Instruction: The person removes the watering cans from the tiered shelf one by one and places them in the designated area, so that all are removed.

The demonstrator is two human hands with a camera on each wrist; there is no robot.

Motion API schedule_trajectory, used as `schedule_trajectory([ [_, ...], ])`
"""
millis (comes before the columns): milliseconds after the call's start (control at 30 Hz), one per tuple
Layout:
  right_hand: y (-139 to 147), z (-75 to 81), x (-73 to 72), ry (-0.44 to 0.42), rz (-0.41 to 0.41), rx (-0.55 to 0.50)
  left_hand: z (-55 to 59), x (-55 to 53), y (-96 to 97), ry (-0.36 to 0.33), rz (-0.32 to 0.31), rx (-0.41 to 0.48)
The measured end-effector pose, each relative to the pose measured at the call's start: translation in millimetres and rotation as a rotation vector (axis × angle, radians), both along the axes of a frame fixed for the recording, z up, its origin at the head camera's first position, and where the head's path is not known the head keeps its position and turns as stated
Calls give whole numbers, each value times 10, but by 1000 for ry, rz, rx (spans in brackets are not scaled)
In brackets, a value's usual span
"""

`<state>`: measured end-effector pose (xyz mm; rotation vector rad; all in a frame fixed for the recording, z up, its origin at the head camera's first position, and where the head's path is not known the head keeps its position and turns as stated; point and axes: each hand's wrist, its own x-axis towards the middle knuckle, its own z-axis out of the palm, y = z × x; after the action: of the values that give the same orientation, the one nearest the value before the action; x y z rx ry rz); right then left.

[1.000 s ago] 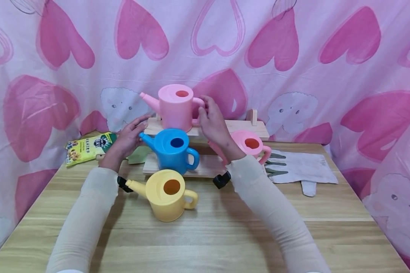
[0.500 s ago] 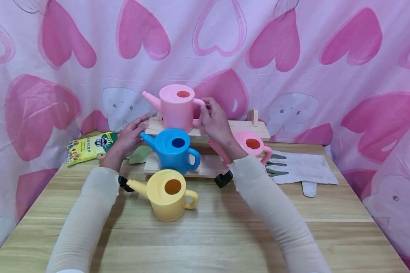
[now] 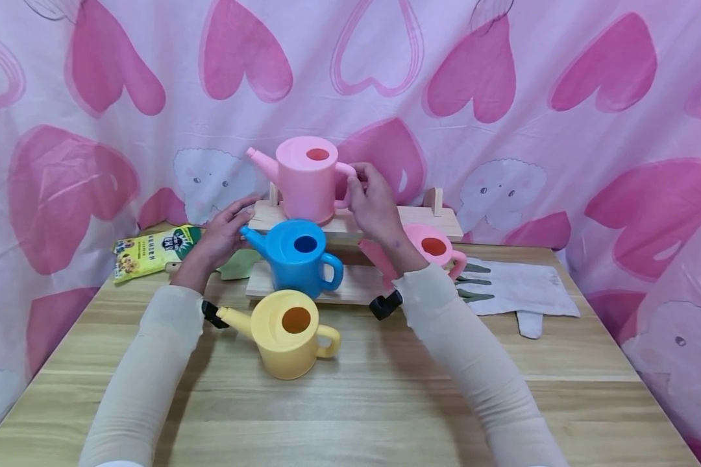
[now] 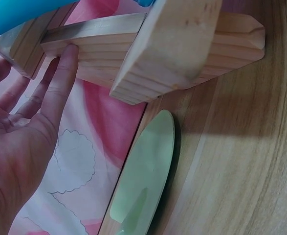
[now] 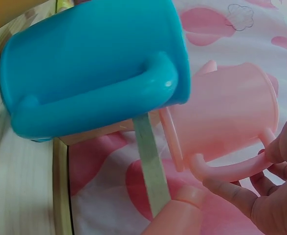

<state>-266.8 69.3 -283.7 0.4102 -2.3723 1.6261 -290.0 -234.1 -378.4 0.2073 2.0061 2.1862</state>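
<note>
A pink watering can (image 3: 307,185) is at the upper board (image 3: 415,219) of a two-step wooden stand, its spout toward the left. My right hand (image 3: 376,204) grips its handle; in the right wrist view, fingers and thumb close round the handle (image 5: 231,171). With fingers extended, my left hand (image 3: 219,237) touches the left end of the upper board, as the left wrist view shows on the stand's wooden side (image 4: 97,46). On the lower board sits a blue watering can (image 3: 299,259), and to its right a second pink watering can (image 3: 428,246), partly behind my right forearm.
A yellow watering can (image 3: 286,340) stands on the table (image 3: 327,421) in front of the stand. Left of the stand lie a yellow packet (image 3: 154,254) and a pale green trowel blade (image 4: 148,161). White gloves (image 3: 520,285) lie at the right. A heart-print curtain hangs behind.
The pink watering can in my right hand has moved slightly right and up in the head view, and my right hand with it. My left hand stays at the board's left end.
</note>
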Motion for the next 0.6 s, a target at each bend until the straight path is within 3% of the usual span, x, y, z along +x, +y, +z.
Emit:
schedule_trajectory([
  [367,126,207,94,-2,-11,-41,-21,-14,-10,0,4,3],
  [600,284,340,241,64,1,-31,-12,-10,-6,2,8,-2],
])
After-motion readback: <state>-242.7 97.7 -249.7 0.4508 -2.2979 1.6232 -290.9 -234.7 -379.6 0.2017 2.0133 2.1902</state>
